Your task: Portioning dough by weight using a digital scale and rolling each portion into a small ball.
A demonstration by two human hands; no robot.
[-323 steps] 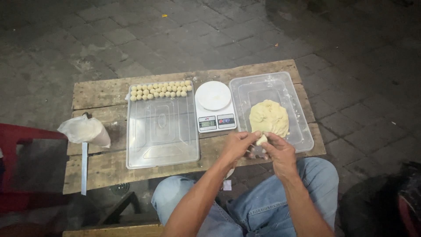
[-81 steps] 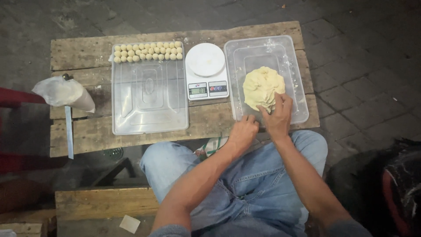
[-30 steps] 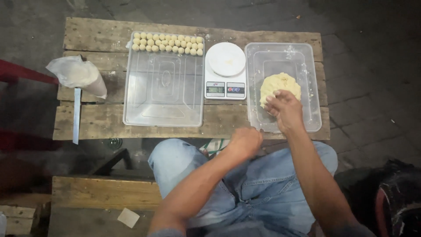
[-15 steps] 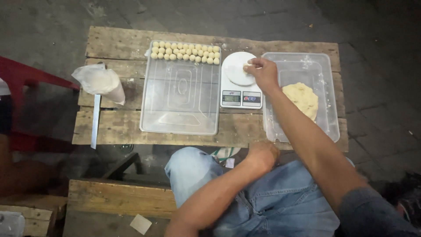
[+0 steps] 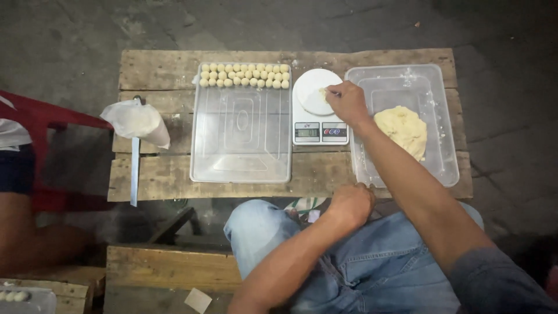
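On the scale, the right hand still rests.

Right hand now at the scale
Right hand is off the dough lump, setting a small dough piece on the scale; left hand drops to the table edge.

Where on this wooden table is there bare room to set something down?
Free: most of the clear tray below its dough balls, and the table plank between tray and plastic bag. Crowded: the scale under the right hand, beside the dough container.
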